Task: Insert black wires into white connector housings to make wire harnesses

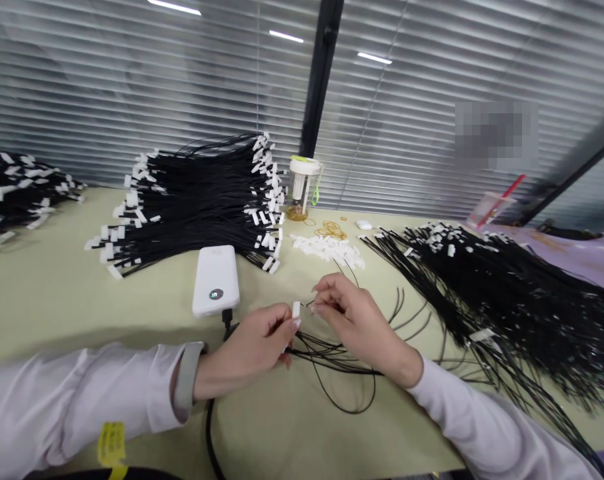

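Between thumb and forefinger, my left hand (262, 340) pinches a small white connector (296, 309), held upright. Just to its right, my right hand (357, 320) is closed in a pinch on the thin end of a black wire, close to the connector; whether the tip touches it I cannot tell. A loose bunch of black wires (327, 357) runs from under my left hand to the right, below my right hand. Beyond my hands lies a pile of small white connectors (327, 249) on the pale green table (302, 427).
A white power bank (216, 280) with a plugged-in cable lies left. Behind it are stacked black wires with white ends (197, 200); more wires (507, 300) spread at right. A lidded bottle (303, 190), rubber bands (332, 230) and a cup with a red straw (492, 207) stand or lie farther back.
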Motion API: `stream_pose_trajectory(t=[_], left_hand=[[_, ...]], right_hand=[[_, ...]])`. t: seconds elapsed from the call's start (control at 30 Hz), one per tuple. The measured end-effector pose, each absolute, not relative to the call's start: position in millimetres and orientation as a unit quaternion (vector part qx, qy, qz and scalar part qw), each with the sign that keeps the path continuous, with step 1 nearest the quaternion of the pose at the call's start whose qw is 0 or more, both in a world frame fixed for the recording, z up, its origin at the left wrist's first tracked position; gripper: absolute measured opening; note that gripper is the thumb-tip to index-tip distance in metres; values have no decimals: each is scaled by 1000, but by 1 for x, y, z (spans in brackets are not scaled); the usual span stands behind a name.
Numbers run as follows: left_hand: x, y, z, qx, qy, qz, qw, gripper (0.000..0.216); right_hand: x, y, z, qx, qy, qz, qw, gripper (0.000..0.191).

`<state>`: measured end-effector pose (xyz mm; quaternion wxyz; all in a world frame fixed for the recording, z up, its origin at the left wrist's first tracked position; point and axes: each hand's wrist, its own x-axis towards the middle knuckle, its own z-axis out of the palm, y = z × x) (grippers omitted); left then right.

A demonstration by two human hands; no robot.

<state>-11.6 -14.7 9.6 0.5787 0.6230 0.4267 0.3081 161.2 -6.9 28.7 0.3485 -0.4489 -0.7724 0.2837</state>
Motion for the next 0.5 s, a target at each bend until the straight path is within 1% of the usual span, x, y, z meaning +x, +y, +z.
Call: stream_pose_trajectory(t=[0.5], left_hand=[[-12,-16,10,656,405,293,565,28]], right_hand=[[162,-10,38,-440,-803,263,304,15]])
